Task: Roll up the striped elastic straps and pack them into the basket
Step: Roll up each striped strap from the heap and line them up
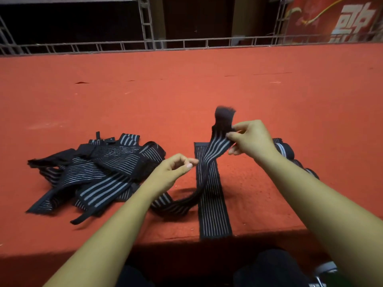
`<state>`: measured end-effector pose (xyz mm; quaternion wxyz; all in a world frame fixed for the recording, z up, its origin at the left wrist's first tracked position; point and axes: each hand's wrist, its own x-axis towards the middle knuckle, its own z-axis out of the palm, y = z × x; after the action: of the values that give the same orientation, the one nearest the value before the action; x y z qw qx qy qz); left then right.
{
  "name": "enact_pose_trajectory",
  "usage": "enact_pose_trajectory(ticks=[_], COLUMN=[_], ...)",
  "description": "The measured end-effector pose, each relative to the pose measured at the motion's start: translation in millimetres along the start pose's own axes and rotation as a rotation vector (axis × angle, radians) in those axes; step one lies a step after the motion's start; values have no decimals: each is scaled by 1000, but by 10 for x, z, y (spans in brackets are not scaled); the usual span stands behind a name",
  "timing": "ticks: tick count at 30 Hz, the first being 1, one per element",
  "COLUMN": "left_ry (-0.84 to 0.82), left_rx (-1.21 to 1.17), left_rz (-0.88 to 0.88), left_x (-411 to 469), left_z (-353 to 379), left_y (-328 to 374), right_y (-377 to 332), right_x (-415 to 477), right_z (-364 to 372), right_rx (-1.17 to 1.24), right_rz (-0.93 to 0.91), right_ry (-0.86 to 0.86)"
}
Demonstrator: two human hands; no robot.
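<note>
My right hand [251, 138] pinches the upper end of a black strap with pale stripes [217, 146], lifted off the red carpet; its blurred black tip sticks up above my fingers. The strap hangs down and trails left under my left forearm. My left hand [175, 167] hovers beside it with fingers loosely curled, holding nothing. A wide strap with thin stripes [211, 206] lies flat underneath, reaching the platform edge. A loose pile of straps [95, 172] lies at the left. No basket is in view.
The red carpeted platform [186, 83] stretches far ahead to a grey metal truss railing [145, 43]. More straps, partly rolled [285, 151], lie behind my right wrist. The platform's front edge runs just before my knees.
</note>
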<state>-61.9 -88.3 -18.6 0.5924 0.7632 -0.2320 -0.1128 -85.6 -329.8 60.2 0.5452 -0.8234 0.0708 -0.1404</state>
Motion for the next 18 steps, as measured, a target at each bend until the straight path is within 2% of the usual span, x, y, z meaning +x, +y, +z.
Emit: enact_pose_trajectory(ticks=[2, 4, 6, 10, 14, 18], left_ry=[-10, -53, -64, -126, -186, -3], left_rx=[-90, -118, -166, -264, -208, -127], left_rz=[-3, -21, -32, -50, -91, -74], left_x=[33, 49, 36, 2, -43, -9], left_z=[75, 162, 239, 260, 233, 263], left_y=[68, 89, 91, 36, 103, 335], right_y=[-28, -88, -138, -151, -81, 18], right_x=[-86, -171, -174, -12, 54, -3], right_z=[55, 117, 133, 23, -90, -6], right_rx=[-51, 92, 261, 472, 422, 275], right_rz=[-15, 16, 86, 220, 267, 167], right_ry=[-182, -312, -353, -254, -118, -156])
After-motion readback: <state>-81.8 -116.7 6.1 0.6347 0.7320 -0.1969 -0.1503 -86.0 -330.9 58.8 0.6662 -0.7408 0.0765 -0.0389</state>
